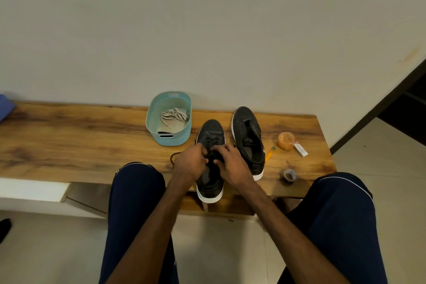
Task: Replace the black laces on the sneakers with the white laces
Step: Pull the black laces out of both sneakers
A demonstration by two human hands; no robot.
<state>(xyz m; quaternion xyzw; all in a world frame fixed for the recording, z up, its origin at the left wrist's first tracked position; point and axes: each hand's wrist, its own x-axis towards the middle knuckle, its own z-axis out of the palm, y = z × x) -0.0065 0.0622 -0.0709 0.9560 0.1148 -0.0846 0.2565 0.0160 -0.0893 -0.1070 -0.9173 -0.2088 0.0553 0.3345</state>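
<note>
Two black sneakers with white soles stand on the wooden table. The near sneaker (pixel 211 132) still carries a black lace (pixel 173 157), whose loose end trails left on the table. My left hand (pixel 190 161) and my right hand (pixel 230 161) meet over its eyelets, fingers curled and pinching the lace. The far sneaker (pixel 247 131), to the right, shows bare eyelets and no lace. White laces (pixel 174 116) lie bundled in a light blue basket (pixel 169 140) behind the near sneaker.
Right of the sneakers lie a yellow pencil (pixel 269 153), an orange tape roll (pixel 286 140), a small white box (pixel 300 149) and a dark tape roll (pixel 288 175). The table's (pixel 80 140) front edge runs by my knees. A wall stands behind.
</note>
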